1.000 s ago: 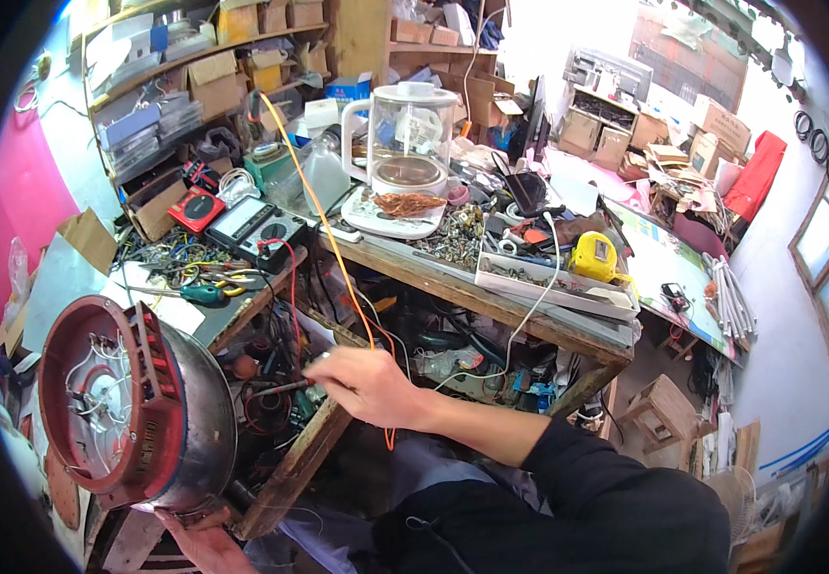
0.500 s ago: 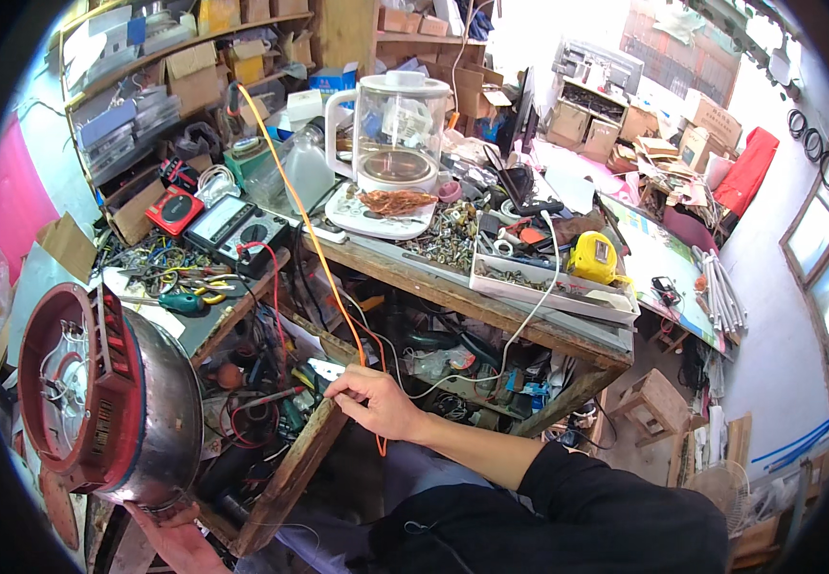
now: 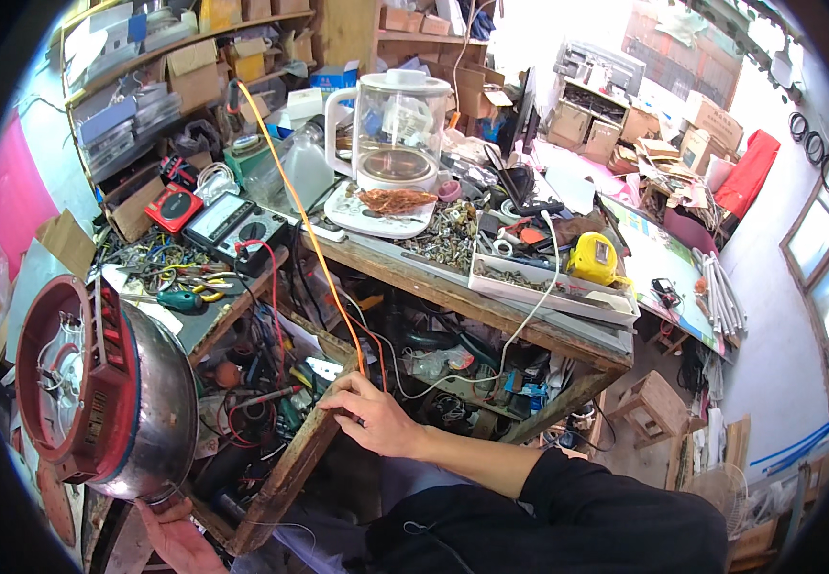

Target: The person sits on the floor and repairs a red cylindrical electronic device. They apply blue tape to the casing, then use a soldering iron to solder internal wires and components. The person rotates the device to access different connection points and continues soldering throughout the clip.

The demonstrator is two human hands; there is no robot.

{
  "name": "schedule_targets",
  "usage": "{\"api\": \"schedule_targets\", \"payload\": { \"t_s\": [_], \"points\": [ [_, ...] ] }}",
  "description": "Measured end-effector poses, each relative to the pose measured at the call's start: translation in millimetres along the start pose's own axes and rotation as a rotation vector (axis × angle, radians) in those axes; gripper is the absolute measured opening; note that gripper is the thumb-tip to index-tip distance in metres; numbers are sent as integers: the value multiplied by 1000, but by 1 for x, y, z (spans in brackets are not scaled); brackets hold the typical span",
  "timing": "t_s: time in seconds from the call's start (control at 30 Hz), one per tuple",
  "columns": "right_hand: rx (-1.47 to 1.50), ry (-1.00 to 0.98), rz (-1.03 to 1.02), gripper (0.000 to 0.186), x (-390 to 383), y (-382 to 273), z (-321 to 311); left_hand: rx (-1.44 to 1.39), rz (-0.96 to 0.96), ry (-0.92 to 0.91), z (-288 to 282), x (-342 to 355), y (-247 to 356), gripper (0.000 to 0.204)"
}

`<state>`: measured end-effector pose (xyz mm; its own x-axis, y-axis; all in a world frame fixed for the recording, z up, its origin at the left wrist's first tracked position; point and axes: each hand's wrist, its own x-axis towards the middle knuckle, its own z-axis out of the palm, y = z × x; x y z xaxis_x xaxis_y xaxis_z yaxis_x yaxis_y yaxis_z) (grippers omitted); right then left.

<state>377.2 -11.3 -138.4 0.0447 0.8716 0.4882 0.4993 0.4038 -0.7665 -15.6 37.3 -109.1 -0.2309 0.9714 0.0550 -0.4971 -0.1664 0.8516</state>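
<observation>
At the lower left, a round steel electric pot (image 3: 161, 411) lies tipped on its side, its red plastic base facing left with wires showing inside. My left hand (image 3: 180, 538) is beneath the pot, fingers against its lower rim. My right hand (image 3: 376, 416) is closed at the top of a worn wooden beam (image 3: 290, 469), fingers curled and thumb drawn in. Whatever those fingers may hold is hidden. An orange cord (image 3: 311, 230) runs down from the shelf side and passes behind my right hand.
Tools and cables fill the space under the wooden bench (image 3: 414, 287). On top are a multimeter (image 3: 237, 225), a glass kettle (image 3: 400, 129), loose screws (image 3: 448, 234) and a yellow tape measure (image 3: 594, 258). Pliers and a green-handled screwdriver (image 3: 180, 300) lie beside the pot.
My right hand has shifted slightly down, its fingers curling more at the beam. The cord's lower end no longer shows below it. The pot has tilted and moved slightly left, with my left hand beneath it.
</observation>
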Motion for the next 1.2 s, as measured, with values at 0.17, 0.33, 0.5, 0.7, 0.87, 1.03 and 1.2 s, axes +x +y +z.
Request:
{"api": "schedule_targets", "payload": {
  "t_s": [0.17,0.33,0.5,0.7,0.87,1.03,1.2],
  "points": [
    [7,37,-37,29,3,1,0,67,73,142,15,-11,-10,36],
    [1,24,12,28,2,-1,-2,97,95,46,-6,-24,-26,46],
    [12,18,11,27,3,-2,1,580,654,17,-4,-65,-32,37],
    [-34,-1,35,28,4,-9,-4,690,595,146,6,-93,-39,34],
    [-260,-207,19,26,15,-29,-37,768,554,230,-1,-109,-45,30],
    [-657,-67,-211,10,36,-49,-95,828,515,307,0,-123,-53,27],
    [-1027,188,32,13,77,-67,-189,798,501,186,50,-127,-35,27]
  ]
}}
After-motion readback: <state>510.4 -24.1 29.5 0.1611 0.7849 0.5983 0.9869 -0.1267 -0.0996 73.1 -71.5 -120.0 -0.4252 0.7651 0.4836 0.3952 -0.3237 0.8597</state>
